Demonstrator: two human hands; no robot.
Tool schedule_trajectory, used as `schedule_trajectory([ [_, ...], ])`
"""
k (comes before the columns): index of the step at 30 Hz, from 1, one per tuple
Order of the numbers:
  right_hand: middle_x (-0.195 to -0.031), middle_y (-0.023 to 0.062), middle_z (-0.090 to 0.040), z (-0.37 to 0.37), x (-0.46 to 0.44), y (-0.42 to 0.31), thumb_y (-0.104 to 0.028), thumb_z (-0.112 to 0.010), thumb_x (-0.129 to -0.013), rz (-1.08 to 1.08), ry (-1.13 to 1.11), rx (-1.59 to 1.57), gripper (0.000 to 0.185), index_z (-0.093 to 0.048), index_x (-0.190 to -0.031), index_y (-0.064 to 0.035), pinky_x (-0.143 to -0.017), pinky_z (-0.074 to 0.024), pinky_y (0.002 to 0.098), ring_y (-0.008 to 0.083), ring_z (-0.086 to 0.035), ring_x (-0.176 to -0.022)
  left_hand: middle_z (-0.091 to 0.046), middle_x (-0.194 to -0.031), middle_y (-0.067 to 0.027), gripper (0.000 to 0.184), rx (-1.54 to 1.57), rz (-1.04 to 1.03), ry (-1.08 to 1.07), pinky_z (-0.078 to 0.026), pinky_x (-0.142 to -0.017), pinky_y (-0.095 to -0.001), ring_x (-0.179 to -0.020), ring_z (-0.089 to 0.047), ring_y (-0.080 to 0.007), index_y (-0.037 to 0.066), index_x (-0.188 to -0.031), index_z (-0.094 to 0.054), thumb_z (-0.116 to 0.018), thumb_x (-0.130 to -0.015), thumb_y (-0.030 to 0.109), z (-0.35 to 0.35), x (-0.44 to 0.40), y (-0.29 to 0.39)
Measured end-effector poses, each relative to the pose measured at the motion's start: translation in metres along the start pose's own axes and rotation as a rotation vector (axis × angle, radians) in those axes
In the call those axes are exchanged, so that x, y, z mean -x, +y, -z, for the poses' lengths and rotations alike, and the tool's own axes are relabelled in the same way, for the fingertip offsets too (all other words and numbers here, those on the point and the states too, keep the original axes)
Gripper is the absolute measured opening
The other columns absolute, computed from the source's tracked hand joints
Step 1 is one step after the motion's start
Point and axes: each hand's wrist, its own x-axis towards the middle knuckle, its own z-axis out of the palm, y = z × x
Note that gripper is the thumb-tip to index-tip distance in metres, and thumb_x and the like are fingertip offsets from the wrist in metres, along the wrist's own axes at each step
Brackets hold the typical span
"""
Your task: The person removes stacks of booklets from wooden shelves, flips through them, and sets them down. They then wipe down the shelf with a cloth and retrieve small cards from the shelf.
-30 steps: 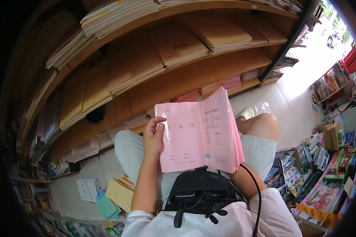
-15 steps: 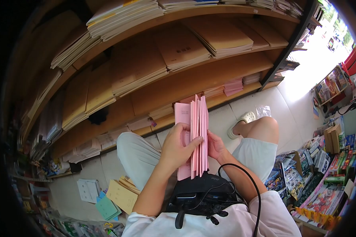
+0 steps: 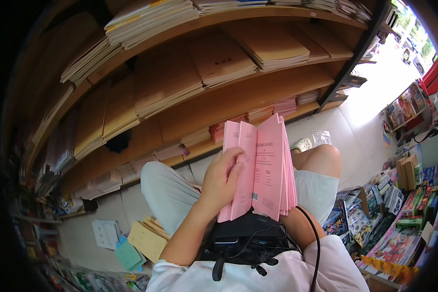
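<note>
A stack of pink booklets (image 3: 267,165) stands upright in front of my chest, fanned apart, with printed text and a barcode on the facing cover. My left hand (image 3: 224,176) grips the booklets on the left side, thumb in front. Behind the right part of the stack my right hand is hidden; only the right forearm (image 3: 304,225) shows. The lower edges of the booklets come close to a black bag (image 3: 248,241) with a cable at my waist.
Wooden shelves (image 3: 258,90) with paper-booklet stacks rise ahead. Yellow envelopes (image 3: 146,241), green sheets (image 3: 129,255) and white papers (image 3: 106,233) lie on the floor at left. Packaged goods (image 3: 362,214) crowd the right. A clear plastic bag (image 3: 321,137) lies near my shoe (image 3: 302,144).
The booklets have gone from a narrow, edge-on bundle to fanned apart, with a printed cover now facing me. My right hand has passed out of sight behind them.
</note>
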Motion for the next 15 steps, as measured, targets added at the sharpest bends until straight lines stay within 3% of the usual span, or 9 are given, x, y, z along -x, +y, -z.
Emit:
schedule_trajectory([
  [3,-0.105,0.0102,-0.058,-0.001,-0.005,0.001,-0.039,-0.05,-0.083,-0.012,-0.01,-0.013,0.047,-0.05,-0.115,-0.0039,-0.082,-0.0478,0.035,0.0208,-0.056,-0.094,-0.053,-0.091,-0.0135,0.021,0.022,0.06,-0.063,-0.041,-0.08,-0.0315,-0.089,-0.053,-0.0242,0.003,-0.097,-0.053,-0.059,-0.079,0.01,-0.004,0.0,-0.001],
  [9,-0.101,0.0096,-0.059,-0.022,-0.028,0.015,-0.038,-0.05,-0.083,-0.041,-0.09,-0.037,0.046,-0.051,-0.113,-0.0038,-0.079,-0.0492,0.0345,0.02,-0.058,-0.09,-0.054,-0.093,-0.0166,0.033,-0.255,0.068,-0.064,-0.042,-0.077,-0.0343,-0.088,-0.053,-0.0315,0.003,-0.094,-0.054,-0.067,-0.073,0.025,-0.008,0.001,0.013],
  [11,-0.1,0.0094,-0.059,-0.023,-0.035,0.018,-0.038,-0.05,-0.083,-0.035,-0.077,-0.043,0.046,-0.052,-0.113,-0.0038,-0.079,-0.0496,0.0343,0.0197,-0.058,-0.089,-0.054,-0.091,-0.0157,0.034,-0.208,0.078,-0.068,-0.042,-0.078,-0.0329,-0.088,-0.053,-0.0283,0.004,-0.095,-0.055,-0.068,-0.072,0.024,-0.008,0.001,0.002],
  [13,-0.101,0.0097,-0.06,-0.029,-0.034,0.02,-0.04,-0.051,-0.082,0.001,0.092,0.0,0.047,-0.052,-0.112,-0.0039,-0.078,-0.0497,0.0347,0.0196,-0.059,-0.089,-0.055,-0.091,-0.0158,0.034,-0.164,0.06,-0.089,-0.042,-0.078,-0.0325,-0.087,-0.053,-0.0273,0.004,-0.095,-0.055,-0.068,-0.071,0.023,-0.001,0.0,-0.008],
  [14,-0.1,0.01,-0.061,-0.033,-0.033,0.017,-0.038,-0.051,-0.082,0.055,-0.075,0.003,0.046,-0.052,-0.112,-0.0041,-0.079,-0.0495,0.0347,0.0198,-0.06,-0.088,-0.055,-0.09,-0.0115,0.029,-0.173,0.037,-0.111,-0.041,-0.08,-0.0297,-0.088,-0.053,-0.0208,0.003,-0.096,-0.054,-0.066,-0.074,0.017,0.004,0.0,-0.011],
  [15,-0.098,0.0104,-0.061,-0.039,-0.03,0.017,-0.036,-0.051,-0.082,0.019,0.034,-0.066,0.044,-0.053,-0.112,-0.0035,-0.079,-0.0497,0.0339,0.02,-0.06,-0.088,-0.055,-0.091,-0.01,0.027,-0.118,0.054,-0.092,-0.04,-0.081,-0.0287,-0.089,-0.052,-0.0188,0.002,-0.097,-0.053,-0.064,-0.075,0.014,0.008,0.002,-0.016],
])
